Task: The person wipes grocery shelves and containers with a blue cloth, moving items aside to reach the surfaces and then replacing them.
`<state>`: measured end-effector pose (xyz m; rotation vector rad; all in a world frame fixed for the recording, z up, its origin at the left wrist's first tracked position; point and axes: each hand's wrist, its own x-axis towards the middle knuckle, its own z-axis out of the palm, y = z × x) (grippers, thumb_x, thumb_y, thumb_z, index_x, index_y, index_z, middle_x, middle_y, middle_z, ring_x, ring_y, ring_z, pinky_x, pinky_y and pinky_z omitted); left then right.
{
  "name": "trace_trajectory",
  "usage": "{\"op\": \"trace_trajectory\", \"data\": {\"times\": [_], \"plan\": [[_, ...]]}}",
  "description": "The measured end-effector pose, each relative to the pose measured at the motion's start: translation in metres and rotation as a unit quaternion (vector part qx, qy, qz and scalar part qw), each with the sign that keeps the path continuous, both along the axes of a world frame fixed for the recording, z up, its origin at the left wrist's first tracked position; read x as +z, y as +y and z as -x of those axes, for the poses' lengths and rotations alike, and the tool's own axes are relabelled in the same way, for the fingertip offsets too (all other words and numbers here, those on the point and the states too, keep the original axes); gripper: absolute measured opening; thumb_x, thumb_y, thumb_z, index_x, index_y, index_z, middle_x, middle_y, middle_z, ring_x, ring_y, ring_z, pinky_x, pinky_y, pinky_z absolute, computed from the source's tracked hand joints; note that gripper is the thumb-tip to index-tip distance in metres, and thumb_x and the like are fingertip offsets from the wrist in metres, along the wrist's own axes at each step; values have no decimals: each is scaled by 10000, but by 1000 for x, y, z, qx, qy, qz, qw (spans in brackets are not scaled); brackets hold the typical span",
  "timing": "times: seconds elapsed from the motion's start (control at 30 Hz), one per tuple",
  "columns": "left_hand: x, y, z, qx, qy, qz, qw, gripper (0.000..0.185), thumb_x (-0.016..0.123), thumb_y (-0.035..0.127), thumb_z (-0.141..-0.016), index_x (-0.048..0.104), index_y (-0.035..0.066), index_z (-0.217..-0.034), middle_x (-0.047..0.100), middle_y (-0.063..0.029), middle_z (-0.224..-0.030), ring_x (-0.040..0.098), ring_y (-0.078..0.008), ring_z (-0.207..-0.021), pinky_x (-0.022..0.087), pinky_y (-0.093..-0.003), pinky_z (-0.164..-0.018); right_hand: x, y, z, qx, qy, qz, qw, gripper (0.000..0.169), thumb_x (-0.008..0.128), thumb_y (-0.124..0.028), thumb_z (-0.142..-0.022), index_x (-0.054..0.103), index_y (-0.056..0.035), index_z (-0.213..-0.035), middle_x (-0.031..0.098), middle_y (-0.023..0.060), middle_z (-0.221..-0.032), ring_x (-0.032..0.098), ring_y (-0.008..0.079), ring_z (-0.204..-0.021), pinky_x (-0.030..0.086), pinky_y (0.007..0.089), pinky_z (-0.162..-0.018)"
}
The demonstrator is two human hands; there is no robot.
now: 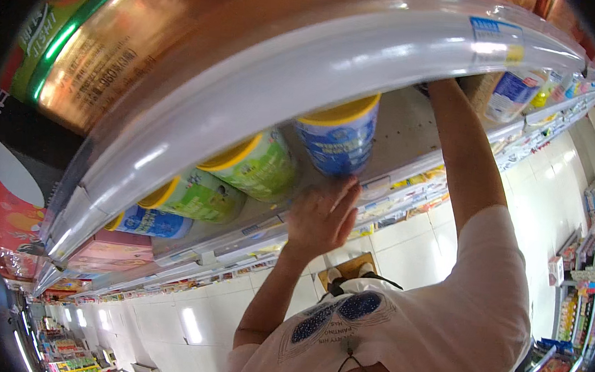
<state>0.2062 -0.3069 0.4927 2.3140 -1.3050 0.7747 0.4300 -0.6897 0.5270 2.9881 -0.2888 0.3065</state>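
My left hand (321,217) is at the front edge of a store shelf, its fingertips at the base of a blue can (338,137) with a yellow lid. It does not grip the can; whether the fingertips touch it I cannot tell. My right forearm (455,141) reaches deep into the same shelf, and the hand itself is out of view behind the upper shelf's edge. Two green cans with yellow lids, a nearer one (254,167) and a farther one (197,196), stand left of the blue can. Another blue can (153,222) is beyond them.
The upper shelf's clear plastic edge strip (285,75) arches close overhead, with a large gold tin (114,51) above it. Plastic bottles (514,95) stand right of my right arm. A pink box (114,250) sits at the left. Below, my feet are on a brown board (348,268).
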Motion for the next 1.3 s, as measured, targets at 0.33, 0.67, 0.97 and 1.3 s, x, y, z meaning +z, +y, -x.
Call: {"op": "trace_trajectory", "data": {"times": [0.33,0.67,0.97,1.3], "plan": [[5,2,5,5,25,30,999,386,666,230,-821,616,173,-1200,575,8,-1277,567,-229,-1027,428,-397,-857,45,96,196,309,48,-138,940,378,529,88,-737,655,-120,-1027,598,117,-1125,606,327,-1043,487,409,-891],[7,0,2,-28,35,27,999,555,691,324,-813,530,149,-1315,574,-28,-1283,559,-264,-1103,407,-437,-923,73,60,238,95,-50,-36,994,177,525,25,-756,638,-102,-805,630,90,-901,639,295,-861,509,394,-759],[7,0,1,-88,65,142,984,612,787,375,-681,598,151,-1218,622,-60,-1192,607,-288,-998,443,-426,-859,102,177,311,522,92,-316,787,297,591,12,-827,596,-82,-1109,597,120,-1104,597,317,-1041,490,418,-895],[5,2,-4,-82,36,124,988,367,718,299,-663,675,170,-1004,622,-26,-1238,619,-271,-997,451,-385,-826,74,85,97,275,-264,-381,842,476,768,-211,-822,566,-39,-1218,638,121,-1125,619,238,-1011,514,357,-868]]}}
